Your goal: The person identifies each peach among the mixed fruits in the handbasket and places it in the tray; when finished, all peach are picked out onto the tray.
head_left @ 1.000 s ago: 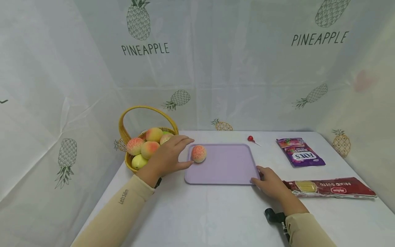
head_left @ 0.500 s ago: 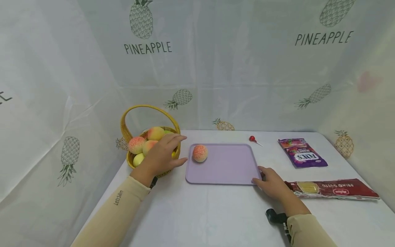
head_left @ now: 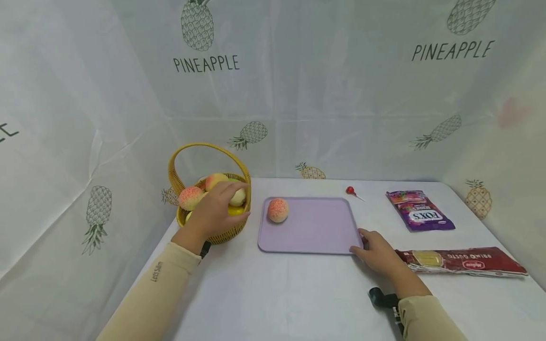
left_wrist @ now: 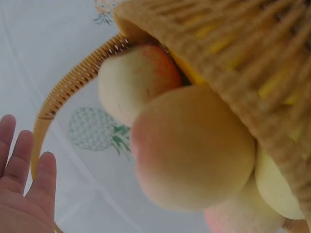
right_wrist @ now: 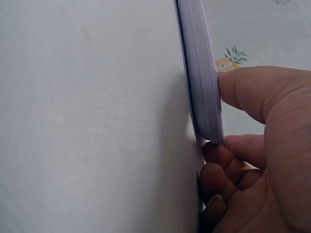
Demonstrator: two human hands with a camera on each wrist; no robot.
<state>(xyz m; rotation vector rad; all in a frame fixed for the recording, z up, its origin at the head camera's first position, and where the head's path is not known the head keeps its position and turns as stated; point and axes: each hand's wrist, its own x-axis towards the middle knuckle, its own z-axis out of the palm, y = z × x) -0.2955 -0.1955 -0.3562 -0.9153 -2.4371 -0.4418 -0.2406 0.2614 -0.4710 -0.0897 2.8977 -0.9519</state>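
My left hand (head_left: 211,210) is over the yellow wicker basket (head_left: 230,234), its fingers spread and relaxed. Peaches and other fruit fill the basket; the hand covers part of them in the head view. The left wrist view has a large peach (left_wrist: 194,148) at the rim, apart from the fingers (left_wrist: 43,184). At the near right corner of a lilac tray (head_left: 315,232), my right hand (head_left: 377,253) pinches the edge. In the right wrist view its thumb lies against the rim, other fingers curled by the corner. One speckled peach (head_left: 278,210) sits on the tray's left part.
A red lollipop (head_left: 350,190) lies behind the tray. Over on the right are a purple Fox's candy bag (head_left: 420,210) and a long dark red Primo Gusto packet (head_left: 465,261), close to the right hand. A white pineapple-print curtain (head_left: 324,94) hangs behind the table.
My left hand has drawn back leftward from beside the peach on the tray to over the basket. My right hand stays at the tray corner. The view has shifted slightly.
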